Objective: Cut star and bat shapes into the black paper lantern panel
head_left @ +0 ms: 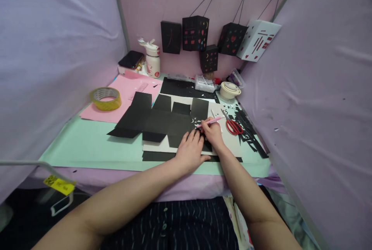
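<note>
A cut black paper sheet (pixel 162 120), shaped like an unfolded box, lies on a white board (pixel 229 141) on the green table (pixel 87 145). My left hand (pixel 190 151) rests flat on the sheet's right part, fingers spread, pressing it down. Just to its right, my right hand (pixel 212 131) is closed round a pink craft knife (pixel 210 121), whose tip touches the black paper where small cut-out shapes show white.
Red-handled scissors (pixel 234 126) and black paper scraps (pixel 250 133) lie to the right. A yellow tape roll (pixel 105 98) and pink paper (pixel 122 95) sit at the left. At the back stand a bottle (pixel 152 59), marker set (pixel 205 83), white tape roll (pixel 229 90) and hanging paper lanterns (pixel 195 33).
</note>
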### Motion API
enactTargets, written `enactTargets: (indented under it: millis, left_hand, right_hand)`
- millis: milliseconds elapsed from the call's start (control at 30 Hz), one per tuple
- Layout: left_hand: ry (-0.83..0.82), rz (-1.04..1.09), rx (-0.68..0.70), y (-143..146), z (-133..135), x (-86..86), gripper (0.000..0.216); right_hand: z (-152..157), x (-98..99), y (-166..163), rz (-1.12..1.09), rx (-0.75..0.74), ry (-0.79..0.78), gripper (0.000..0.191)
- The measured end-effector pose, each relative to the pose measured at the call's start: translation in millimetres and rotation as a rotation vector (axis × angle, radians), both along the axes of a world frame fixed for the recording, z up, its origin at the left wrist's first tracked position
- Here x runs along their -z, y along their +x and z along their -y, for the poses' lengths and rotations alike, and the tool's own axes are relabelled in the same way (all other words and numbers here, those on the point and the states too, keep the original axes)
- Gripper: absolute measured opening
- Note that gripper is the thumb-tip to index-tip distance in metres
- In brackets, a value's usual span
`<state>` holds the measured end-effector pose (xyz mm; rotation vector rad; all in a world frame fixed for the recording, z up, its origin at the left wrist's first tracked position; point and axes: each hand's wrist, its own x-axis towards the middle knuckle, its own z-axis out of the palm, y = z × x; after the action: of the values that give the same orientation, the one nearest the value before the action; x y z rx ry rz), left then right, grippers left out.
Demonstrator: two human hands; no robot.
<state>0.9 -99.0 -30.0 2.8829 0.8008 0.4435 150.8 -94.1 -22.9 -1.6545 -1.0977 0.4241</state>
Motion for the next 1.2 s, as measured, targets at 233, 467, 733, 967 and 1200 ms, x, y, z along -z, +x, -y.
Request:
enactTargets:
  millis: [233, 467, 733, 967, 1200]
  left_hand:
    - [-0.012, -0.022, -0.003, -0.3, 0.5, -3.3, 0.077]
    - [-0.033, -0.042, -0.003, -0.8, 1.5, -7.1, 0.077]
    - [-0.039, -0.046, -0.006, -0.3, 0.4, -6.1, 0.078]
    - [-0.029, -0.031, 0.004, -0.7, 0.4, -4.7, 0.079]
    - [-0.033, -0.029, 0.002, -0.6, 0.5, -5.7, 0.079]
  right_hand:
    - [-0.4, 1.0, 1.4, 0.008, 0.018, -0.002, 0.025]
    - [-0.6, 1.1, 0.5, 0.054, 0.049, -0.012, 0.031]
    - [4.8, 1.0, -0.6, 0.066, 0.075, 0.016, 0.036]
    - [6.5, 0.8, -3.7, 0.065, 0.07, 0.062, 0.023]
    - [9.6, 2.4, -6.1, 0.092, 0.057, 0.035, 0.022]
